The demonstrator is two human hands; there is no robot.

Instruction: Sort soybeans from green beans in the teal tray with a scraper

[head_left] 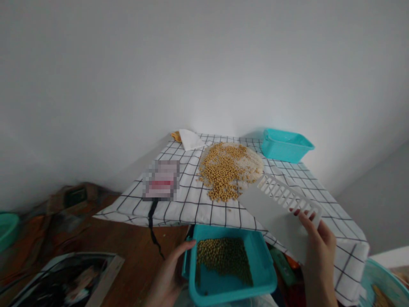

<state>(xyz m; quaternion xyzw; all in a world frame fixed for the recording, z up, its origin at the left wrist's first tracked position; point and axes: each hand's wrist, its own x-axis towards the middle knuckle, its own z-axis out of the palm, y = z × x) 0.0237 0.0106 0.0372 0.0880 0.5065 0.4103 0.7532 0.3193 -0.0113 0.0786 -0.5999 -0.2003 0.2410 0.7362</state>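
One left hand [174,266], and from out here I've got it clamped on the tub [263,264], beans [223,253] inside, by the near edge of the table [191,200]; loose beans [220,170] spread on it; now the board [275,215], tip beside them, right hand [319,234] clamped on its slotted edge.
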